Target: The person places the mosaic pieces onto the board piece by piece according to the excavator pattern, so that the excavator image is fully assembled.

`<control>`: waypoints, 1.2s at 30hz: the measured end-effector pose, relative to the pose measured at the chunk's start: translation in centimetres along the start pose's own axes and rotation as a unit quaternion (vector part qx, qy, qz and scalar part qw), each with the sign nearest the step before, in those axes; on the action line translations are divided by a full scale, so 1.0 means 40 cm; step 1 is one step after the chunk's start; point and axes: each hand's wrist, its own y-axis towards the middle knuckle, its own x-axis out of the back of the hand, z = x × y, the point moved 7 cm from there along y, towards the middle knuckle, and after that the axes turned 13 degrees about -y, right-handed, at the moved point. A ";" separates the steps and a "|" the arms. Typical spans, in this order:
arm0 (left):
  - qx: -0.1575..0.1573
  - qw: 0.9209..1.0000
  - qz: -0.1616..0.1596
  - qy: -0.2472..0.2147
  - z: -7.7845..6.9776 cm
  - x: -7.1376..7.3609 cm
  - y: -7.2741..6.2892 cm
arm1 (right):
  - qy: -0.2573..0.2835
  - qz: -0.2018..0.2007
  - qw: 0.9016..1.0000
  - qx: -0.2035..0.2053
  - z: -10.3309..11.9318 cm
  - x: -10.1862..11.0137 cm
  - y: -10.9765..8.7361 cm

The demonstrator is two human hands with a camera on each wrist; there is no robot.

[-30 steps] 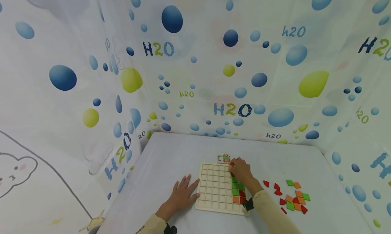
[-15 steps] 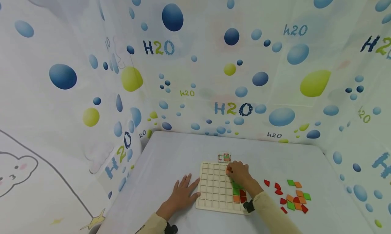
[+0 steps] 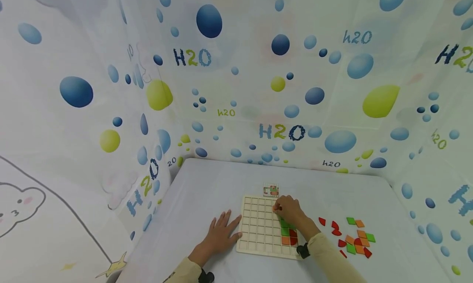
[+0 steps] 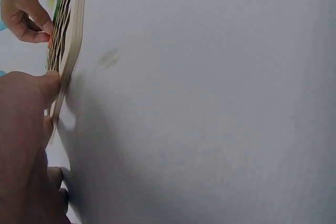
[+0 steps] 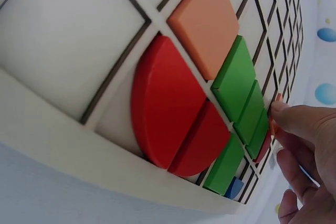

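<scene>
My right hand [image 3: 290,210] is over the upper right part of a pale wooden grid board [image 3: 255,225], pinching an orange tile [image 5: 272,127] between thumb and fingers. In the right wrist view the tile is low over the grid cells, close to a row of green tiles [image 5: 236,74]. Two red quarter-round tiles [image 5: 165,103] and another orange tile [image 5: 207,24] lie in nearer cells. A small blue piece [image 5: 234,188] shows near the board's edge. My left hand [image 3: 219,233] has its fingers spread, thumb and forefinger touching the board's left edge.
A small printed picture card [image 3: 271,190] lies just beyond the board. Right of my right forearm, several loose green, orange and red tiles [image 3: 363,242] are scattered on the white table [image 3: 207,180]. Patterned curtains [image 3: 236,90] surround the table's back and sides.
My right hand has shifted slightly left and toward me, carrying the orange tile from the board's top right edge onto the grid. My left hand has stayed in place.
</scene>
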 end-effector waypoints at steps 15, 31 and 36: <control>0.003 1.000 0.001 0.005 -0.007 -0.005 0.004 | -0.038 -0.022 0.998 -0.044 -0.095 0.030 -0.045; -0.018 0.999 -0.020 -0.020 -0.002 -0.001 -0.008 | -0.043 0.098 0.978 -0.177 -0.347 0.095 -0.201; -0.009 1.000 -0.019 -0.017 -0.009 0.000 -0.010 | -0.011 0.081 0.985 -0.153 -0.369 0.086 -0.215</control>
